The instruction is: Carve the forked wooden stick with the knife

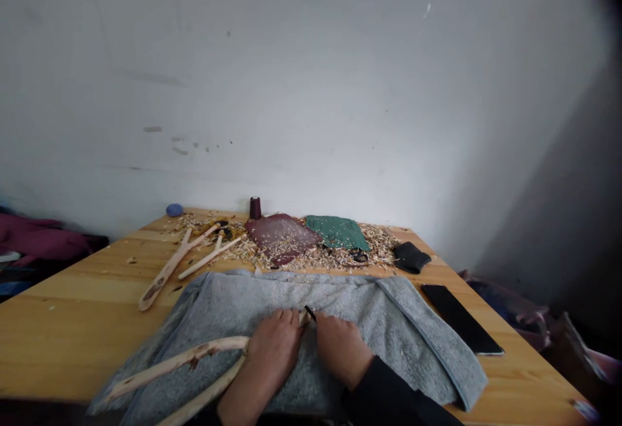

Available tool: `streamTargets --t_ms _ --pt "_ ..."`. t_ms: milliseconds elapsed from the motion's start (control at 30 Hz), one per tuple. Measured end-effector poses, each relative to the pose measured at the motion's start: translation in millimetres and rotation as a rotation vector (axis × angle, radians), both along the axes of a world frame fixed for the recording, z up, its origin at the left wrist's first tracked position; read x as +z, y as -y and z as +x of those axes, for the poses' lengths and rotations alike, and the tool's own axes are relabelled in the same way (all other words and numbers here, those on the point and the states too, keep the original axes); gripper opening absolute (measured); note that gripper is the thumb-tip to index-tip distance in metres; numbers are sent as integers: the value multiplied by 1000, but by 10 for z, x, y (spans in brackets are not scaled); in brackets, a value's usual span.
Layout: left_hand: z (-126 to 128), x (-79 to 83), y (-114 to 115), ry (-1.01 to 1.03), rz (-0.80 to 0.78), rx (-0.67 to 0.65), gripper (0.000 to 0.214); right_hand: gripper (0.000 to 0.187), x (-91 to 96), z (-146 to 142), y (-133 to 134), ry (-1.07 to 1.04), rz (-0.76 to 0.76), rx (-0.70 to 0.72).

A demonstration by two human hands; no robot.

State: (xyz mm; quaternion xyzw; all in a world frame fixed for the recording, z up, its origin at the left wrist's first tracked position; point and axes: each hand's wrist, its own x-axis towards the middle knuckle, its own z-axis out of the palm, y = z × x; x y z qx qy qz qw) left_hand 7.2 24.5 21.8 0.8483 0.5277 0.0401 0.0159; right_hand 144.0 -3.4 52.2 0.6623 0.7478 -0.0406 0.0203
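Note:
My left hand (275, 343) is closed round the joined end of a peeled forked branch (194, 355), whose two long prongs reach back toward the lower left. A short tip of the wood shows past my fingers. My right hand (343, 348) grips a small knife (310, 313); only a dark, narrow part of it sticks out, close to the tip of the wood. I cannot make out the knife's handle inside my fist. Both hands are over a grey cloth (389, 322) spread on the near part of the table.
On the wooden table (82, 296) lie two other forked sticks (168, 270), wood shavings (311, 259), red sandpaper (284, 235), green sandpaper (337, 231), a dark thread cone (255, 208), a black pouch (411, 257) and a black phone (461, 319). A wall (311, 89) stands behind.

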Motion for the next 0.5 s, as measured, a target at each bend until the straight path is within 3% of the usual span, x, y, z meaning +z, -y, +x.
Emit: streamTargets --t_ms 167,367,500 --pt "-12 -30 -9 -3 -1 -7 33 34 63 -104 -91 14 -20 -16" --pt "-14 -4 -8 -25 -22 -21 35 36 8 -266 -226 25 -43 -4" --pt "-15 -10 4 -25 2 -30 34 33 -32 -226 -331 17 -58 7"
